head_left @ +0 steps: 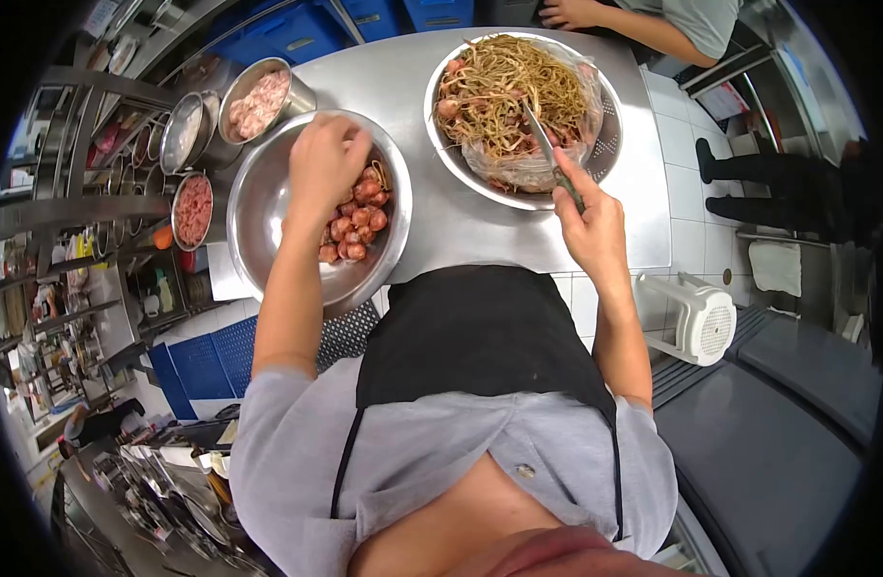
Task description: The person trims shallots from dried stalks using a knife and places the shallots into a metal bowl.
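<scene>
My left hand (328, 162) hangs over a wide steel mixing bowl (254, 207), its fingers curled downward; whatever they hold, if anything, is hidden. Reddish-brown shallots (358, 223) lie in a heap on the bowl's right side, partly under that hand. In my right hand (592, 219) is a knife (540, 133) with a greenish handle, its blade pointing up and left. The blade lies over a perforated colander (609, 125) lined with a clear plastic bag (518, 171). Inside sits a tangled pile of dry, stringy shallot tops (504, 87), with a few shallot bulbs showing among them.
Steel pots hold pale meat pieces (259, 104) and pink minced meat (193, 210) left of the bowl. Both vessels stand on or beside a steel table (412, 72). Another person's arm (643, 29) rests at the far edge. A white stool (703, 327) stands right.
</scene>
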`<control>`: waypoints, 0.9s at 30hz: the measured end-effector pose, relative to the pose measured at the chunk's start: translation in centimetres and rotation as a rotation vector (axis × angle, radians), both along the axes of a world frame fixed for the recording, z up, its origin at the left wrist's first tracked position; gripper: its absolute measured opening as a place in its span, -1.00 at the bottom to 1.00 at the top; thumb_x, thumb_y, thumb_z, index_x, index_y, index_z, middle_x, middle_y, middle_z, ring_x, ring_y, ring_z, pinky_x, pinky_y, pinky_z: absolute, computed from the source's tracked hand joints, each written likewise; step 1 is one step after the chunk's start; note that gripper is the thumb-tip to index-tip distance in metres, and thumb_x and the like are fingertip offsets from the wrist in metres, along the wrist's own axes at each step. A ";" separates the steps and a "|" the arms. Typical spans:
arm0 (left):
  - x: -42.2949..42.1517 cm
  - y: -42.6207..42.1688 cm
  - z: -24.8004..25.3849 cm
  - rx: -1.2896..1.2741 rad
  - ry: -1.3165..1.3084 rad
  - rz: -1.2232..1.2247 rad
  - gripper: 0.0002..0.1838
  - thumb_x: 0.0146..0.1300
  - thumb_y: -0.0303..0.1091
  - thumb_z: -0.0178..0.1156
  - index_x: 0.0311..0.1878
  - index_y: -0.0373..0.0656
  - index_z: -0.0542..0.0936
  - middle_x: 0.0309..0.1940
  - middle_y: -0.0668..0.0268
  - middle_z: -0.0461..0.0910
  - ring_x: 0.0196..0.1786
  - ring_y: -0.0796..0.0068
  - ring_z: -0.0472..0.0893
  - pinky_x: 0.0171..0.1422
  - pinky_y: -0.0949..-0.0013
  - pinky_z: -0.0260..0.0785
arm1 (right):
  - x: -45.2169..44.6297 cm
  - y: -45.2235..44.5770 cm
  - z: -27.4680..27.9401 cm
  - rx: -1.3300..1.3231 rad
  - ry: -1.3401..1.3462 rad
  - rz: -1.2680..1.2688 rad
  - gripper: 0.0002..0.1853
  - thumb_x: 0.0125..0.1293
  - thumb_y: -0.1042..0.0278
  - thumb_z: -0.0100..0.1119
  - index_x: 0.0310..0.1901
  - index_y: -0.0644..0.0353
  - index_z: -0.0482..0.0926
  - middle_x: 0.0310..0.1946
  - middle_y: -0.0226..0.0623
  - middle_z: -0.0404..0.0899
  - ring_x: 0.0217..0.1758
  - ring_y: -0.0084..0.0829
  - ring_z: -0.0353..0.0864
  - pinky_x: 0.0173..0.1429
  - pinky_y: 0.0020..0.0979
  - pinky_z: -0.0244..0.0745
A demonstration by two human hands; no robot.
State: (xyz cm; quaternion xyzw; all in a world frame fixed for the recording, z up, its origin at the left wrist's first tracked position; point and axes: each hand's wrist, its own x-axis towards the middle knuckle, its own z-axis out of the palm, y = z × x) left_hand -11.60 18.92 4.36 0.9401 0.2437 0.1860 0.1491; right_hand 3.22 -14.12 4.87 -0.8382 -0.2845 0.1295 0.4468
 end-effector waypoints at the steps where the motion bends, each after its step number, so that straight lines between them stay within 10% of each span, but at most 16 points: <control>1: 1.6 -0.7 -0.3 -0.038 -0.059 -0.093 -0.76 0.36 -0.19 0.33 -0.12 -0.16 0.81 -0.11 0.06 0.74 -0.02 -0.04 0.73 0.10 -0.01 0.58 | -0.1 0.0 0.3 -0.009 0.025 -0.008 -0.50 0.49 0.47 0.20 0.45 0.13 0.60 0.32 -0.07 0.71 0.33 -0.23 0.76 0.35 -0.35 0.56; 9: 10.9 -3.8 -3.5 0.125 -0.020 -0.301 -0.74 0.19 -0.33 0.40 -0.08 -0.21 0.74 -0.09 0.07 0.73 0.05 -0.01 0.71 0.16 0.04 0.57 | 0.8 2.0 -1.0 0.109 -0.185 0.015 -0.50 0.41 0.45 0.19 0.38 0.12 0.64 -0.01 0.21 0.75 0.05 0.22 0.75 0.22 0.00 0.63; 14: 11.5 -5.0 -0.7 -0.358 -0.184 -0.402 -0.67 0.21 -0.39 0.37 0.03 -0.29 0.75 -0.18 0.15 0.74 -0.13 0.24 0.78 0.05 0.25 0.65 | 2.2 2.0 -1.9 0.007 -0.159 -0.093 -0.49 0.41 0.48 0.17 0.40 0.13 0.62 -0.15 0.27 0.74 -0.07 0.25 0.76 0.09 0.07 0.65; 27: 16.0 -6.4 -2.7 -0.323 -0.267 -0.438 -0.75 0.21 -0.45 0.47 -0.07 -0.33 0.74 -0.20 0.23 0.73 -0.24 0.41 0.79 -0.05 0.34 0.68 | 0.7 4.2 -1.2 -0.002 -0.334 -0.050 -0.49 0.40 0.49 0.11 0.39 0.19 0.60 -0.22 0.28 0.73 -0.17 0.27 0.75 0.06 0.15 0.62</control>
